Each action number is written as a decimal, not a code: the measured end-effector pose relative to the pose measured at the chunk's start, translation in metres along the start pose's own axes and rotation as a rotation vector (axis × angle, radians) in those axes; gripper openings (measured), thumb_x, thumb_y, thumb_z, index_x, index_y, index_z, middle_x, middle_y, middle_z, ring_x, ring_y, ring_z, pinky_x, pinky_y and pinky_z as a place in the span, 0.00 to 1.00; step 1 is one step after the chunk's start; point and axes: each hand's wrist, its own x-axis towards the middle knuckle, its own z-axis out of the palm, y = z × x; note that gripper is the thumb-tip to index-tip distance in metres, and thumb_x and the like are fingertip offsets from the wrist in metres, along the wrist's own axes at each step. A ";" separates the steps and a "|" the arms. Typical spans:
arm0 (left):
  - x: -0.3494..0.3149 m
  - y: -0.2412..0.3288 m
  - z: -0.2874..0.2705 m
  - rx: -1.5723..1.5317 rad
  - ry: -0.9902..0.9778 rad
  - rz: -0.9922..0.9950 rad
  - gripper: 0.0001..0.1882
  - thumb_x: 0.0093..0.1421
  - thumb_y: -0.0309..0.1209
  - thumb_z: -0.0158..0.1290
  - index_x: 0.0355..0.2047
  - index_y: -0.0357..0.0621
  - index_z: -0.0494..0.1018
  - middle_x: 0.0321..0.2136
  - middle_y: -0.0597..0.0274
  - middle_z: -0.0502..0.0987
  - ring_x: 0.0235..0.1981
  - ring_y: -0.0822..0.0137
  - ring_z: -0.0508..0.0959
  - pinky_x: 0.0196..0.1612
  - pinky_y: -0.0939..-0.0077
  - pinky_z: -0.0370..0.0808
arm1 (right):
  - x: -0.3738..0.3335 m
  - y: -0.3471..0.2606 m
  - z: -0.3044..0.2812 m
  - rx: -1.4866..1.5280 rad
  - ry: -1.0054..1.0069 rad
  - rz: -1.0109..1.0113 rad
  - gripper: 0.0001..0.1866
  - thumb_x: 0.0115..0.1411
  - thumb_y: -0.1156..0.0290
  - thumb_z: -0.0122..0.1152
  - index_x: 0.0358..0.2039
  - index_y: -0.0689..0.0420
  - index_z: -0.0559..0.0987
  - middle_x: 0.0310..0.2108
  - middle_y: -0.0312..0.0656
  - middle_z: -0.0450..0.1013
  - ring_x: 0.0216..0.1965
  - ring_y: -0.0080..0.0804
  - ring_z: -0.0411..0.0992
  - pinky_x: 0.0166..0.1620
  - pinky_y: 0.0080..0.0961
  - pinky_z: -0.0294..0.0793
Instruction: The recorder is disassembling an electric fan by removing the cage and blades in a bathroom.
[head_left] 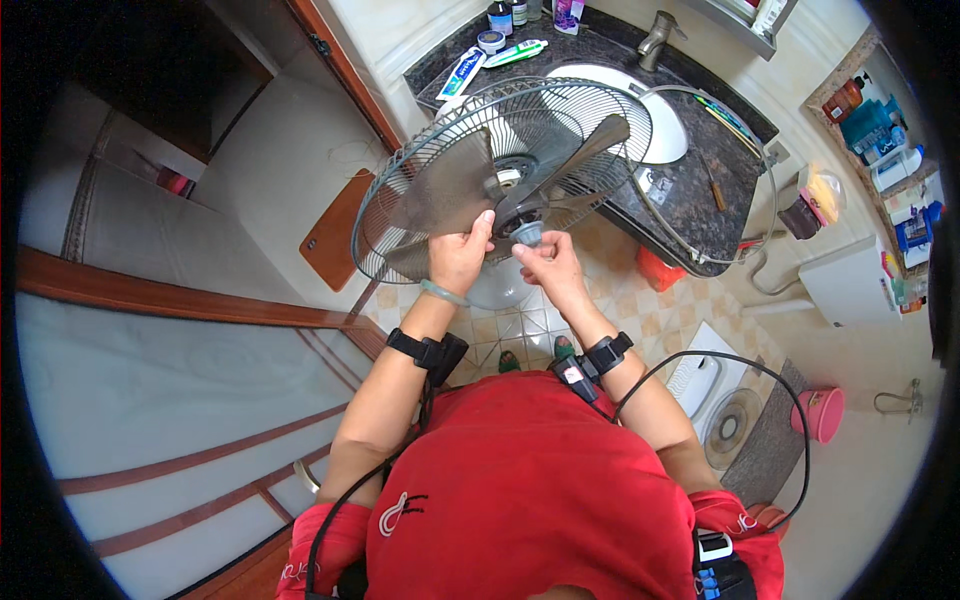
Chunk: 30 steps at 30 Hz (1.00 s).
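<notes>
The right hand pinches the grey knob in its fingers at the middle of the fan's blades. The knob lies just past the fingertips, its axis appearing to run away from the person toward the hub; whether it touches is unclear. The left hand is just left of it, thumb against the blades, other fingers hidden, so its grip cannot be told.

sink partly hidden behind fan, shelf cropped
</notes>
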 end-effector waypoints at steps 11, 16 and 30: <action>-0.001 -0.001 0.001 0.027 -0.018 -0.023 0.09 0.59 0.30 0.52 0.33 0.33 0.74 0.21 0.65 0.73 0.18 0.76 0.71 0.20 0.83 0.72 | 0.002 0.001 -0.010 -0.099 -0.126 -0.025 0.27 0.52 0.56 0.63 0.40 0.67 0.69 0.32 0.49 0.73 0.24 0.33 0.72 0.27 0.26 0.70; -0.002 -0.003 0.003 0.000 -0.002 -0.033 0.09 0.59 0.29 0.52 0.33 0.34 0.74 0.21 0.65 0.73 0.18 0.77 0.71 0.20 0.83 0.72 | 0.007 0.002 -0.006 -0.388 0.036 -0.272 0.23 0.55 0.54 0.58 0.36 0.65 0.71 0.27 0.47 0.73 0.22 0.32 0.73 0.25 0.24 0.71; 0.000 -0.005 -0.001 0.000 -0.005 -0.038 0.10 0.59 0.30 0.52 0.34 0.34 0.74 0.22 0.64 0.73 0.19 0.77 0.72 0.21 0.83 0.74 | 0.005 0.004 -0.025 0.140 -0.343 0.149 0.20 0.62 0.54 0.48 0.36 0.61 0.71 0.27 0.42 0.74 0.22 0.25 0.72 0.26 0.21 0.75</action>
